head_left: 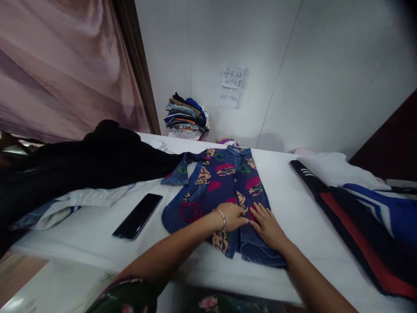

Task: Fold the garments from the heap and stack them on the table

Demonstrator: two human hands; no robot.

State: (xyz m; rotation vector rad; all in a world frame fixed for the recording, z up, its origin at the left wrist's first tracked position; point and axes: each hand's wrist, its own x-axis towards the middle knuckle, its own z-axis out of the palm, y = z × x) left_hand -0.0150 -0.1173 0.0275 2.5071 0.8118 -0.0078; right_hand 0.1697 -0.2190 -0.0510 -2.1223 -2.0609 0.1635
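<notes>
A blue denim shirt with a bold pink, green and tan print lies front up, its collar toward the wall. One sleeve sticks out to the left; the other does not show. My left hand, with a bracelet at the wrist, is closed at the shirt's front opening, its fingers curled on the cloth edge. Beside it, my right hand lies flat on the right front panel with its fingers spread. The fingertips of both hands are close together.
Left of the shirt lies a black phone, with a heap of black clothing behind it. Dark and blue garments are piled at the right. A folded clothes stack stands by the wall, near paper notes.
</notes>
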